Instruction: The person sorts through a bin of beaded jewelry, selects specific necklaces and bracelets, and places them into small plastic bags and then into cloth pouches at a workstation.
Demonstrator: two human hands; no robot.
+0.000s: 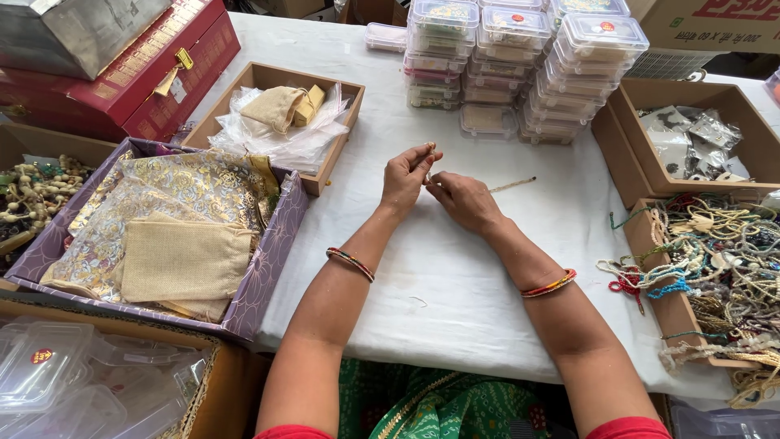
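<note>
My left hand (405, 175) and my right hand (465, 199) meet over the white tablecloth (455, 276), fingertips pinched together on a thin beaded string (512, 184). The string's free end trails to the right across the cloth. Each wrist wears coloured bangles. What lies between the fingertips is too small to make out.
Stacked clear plastic boxes (520, 65) stand behind the hands. A purple tray of gold and burlap pouches (175, 236) lies left, a wooden box of bags (280, 122) behind it. Cardboard boxes with packets (691, 142) and tangled bead strings (715, 260) sit right. Empty plastic boxes (81, 382) lie front left.
</note>
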